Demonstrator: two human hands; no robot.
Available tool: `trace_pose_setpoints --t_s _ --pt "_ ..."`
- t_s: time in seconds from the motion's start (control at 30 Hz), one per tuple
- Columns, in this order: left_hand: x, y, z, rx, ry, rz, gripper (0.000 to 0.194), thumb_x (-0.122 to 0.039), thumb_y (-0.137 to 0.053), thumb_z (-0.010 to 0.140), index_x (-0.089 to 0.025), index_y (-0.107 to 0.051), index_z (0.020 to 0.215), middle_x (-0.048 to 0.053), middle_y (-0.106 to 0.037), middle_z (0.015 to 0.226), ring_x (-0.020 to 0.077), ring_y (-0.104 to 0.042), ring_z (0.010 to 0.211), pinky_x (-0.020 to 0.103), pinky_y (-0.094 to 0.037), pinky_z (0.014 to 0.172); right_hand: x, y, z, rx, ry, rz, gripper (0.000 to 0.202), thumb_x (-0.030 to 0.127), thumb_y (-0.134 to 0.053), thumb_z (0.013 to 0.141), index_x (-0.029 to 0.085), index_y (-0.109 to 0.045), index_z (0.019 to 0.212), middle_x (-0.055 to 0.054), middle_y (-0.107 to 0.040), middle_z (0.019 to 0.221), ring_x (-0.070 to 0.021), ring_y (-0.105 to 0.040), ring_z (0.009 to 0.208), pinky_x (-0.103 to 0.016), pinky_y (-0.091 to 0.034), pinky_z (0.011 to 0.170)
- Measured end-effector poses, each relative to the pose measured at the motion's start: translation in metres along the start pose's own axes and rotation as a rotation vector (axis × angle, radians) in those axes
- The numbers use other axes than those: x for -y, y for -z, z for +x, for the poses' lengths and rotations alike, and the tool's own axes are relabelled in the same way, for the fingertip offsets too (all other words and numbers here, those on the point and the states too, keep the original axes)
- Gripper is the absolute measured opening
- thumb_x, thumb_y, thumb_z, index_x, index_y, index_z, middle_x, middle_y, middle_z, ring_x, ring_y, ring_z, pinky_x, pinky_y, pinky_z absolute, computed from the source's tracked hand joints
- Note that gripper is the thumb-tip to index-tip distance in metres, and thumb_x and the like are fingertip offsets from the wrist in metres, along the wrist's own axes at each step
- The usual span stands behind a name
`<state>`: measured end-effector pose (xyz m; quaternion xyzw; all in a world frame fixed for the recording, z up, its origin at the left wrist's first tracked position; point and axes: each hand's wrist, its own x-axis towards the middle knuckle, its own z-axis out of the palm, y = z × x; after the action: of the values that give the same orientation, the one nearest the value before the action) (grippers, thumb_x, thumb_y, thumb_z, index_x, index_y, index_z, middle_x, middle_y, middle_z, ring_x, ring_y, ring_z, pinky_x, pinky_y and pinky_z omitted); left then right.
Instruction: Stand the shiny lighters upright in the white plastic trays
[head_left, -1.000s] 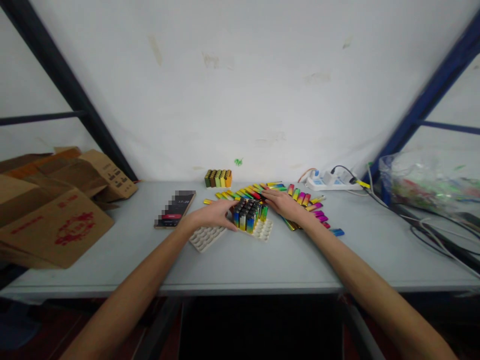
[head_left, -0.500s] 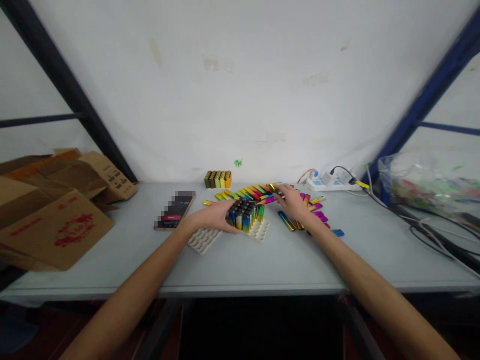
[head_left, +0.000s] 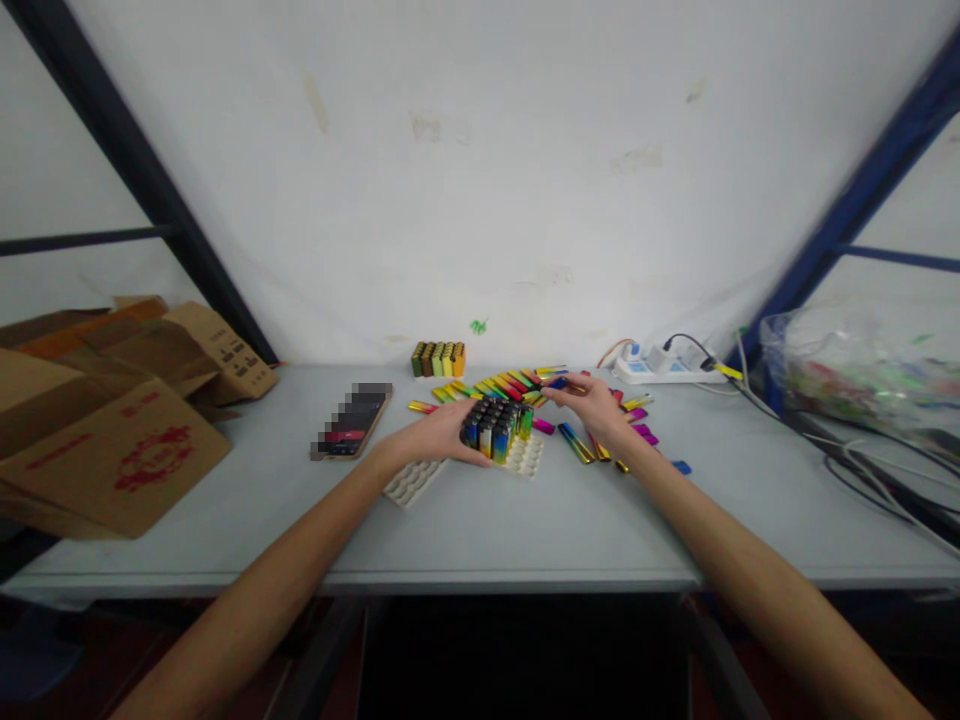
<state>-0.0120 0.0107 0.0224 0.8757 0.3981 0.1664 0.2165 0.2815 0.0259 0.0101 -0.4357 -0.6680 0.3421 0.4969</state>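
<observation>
Several shiny lighters with black tops stand upright in rows in a white tray with round hollows. My left hand wraps around the left side of this group, its thumb at the front; the other fingers are partly hidden behind the lighters. To the right of the tray, my right hand pinches a dark blue lighter between thumb and fingers, above the loose ones. Loose metallic lighters in many colours lie around and below that hand.
Another white tray lies partly under my left wrist. Upright yellow-green lighters stand by the wall. A phone and cardboard boxes are on the left. At the right are a power strip, cables and a plastic bag.
My right hand has drawn slightly nearer the tray, and the lighter in it has turned, now showing dark blue. My left hand stays around the group. The view has shifted slightly.
</observation>
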Motion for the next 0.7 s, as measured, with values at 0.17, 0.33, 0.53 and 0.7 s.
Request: trace_pose_setpoints --t_s 0.17,0.33,0.53,0.7 --pt "0.0 0.0 0.0 0.006 -0.004 -0.003 0.091 -0.051 -0.091 0.064 -0.015 -0.053 0.139 0.016 -0.061 0.142 0.0347 -0.057 0.132 0.042 -0.043 0.113 0.004 -0.002 -0.002 0.062 0.011 0.007 0.046 0.062 -0.067 0.085 0.017 -0.07 0.088 -0.004 -0.068 0.082 -0.0188 -0.061 0.079 -0.032 -0.052 0.073" --pt "0.003 -0.001 0.0 -0.007 0.01 0.009 0.091 -0.053 -0.092 0.061 -0.016 -0.056 0.136 0.014 -0.064 0.138 0.0359 -0.06 0.128 0.042 -0.045 0.11 0.002 -0.009 -0.006 0.147 -0.054 0.207 0.04 0.063 -0.059 0.092 0.023 -0.058 0.099 -0.002 -0.067 0.092 -0.0168 -0.064 0.08 -0.031 -0.056 0.074" --pt "0.009 0.0 0.002 0.008 0.037 0.01 0.096 -0.055 -0.093 0.057 -0.016 -0.057 0.136 0.016 -0.065 0.138 0.0393 -0.059 0.128 0.046 -0.045 0.109 0.001 -0.013 -0.007 0.226 -0.138 0.386 0.047 0.07 -0.058 0.09 0.025 -0.046 0.088 0.009 -0.035 0.061 -0.0093 -0.032 0.047 -0.021 -0.028 0.042" --pt "0.008 0.002 0.002 0.019 0.037 0.019 0.096 -0.055 -0.093 0.058 -0.016 -0.057 0.138 0.016 -0.063 0.141 0.0387 -0.059 0.129 0.046 -0.045 0.11 0.003 -0.013 -0.007 0.188 -0.214 0.381 0.059 0.074 -0.044 0.093 0.023 -0.04 0.064 0.007 -0.025 0.054 -0.0088 -0.018 0.044 -0.024 -0.015 0.041"
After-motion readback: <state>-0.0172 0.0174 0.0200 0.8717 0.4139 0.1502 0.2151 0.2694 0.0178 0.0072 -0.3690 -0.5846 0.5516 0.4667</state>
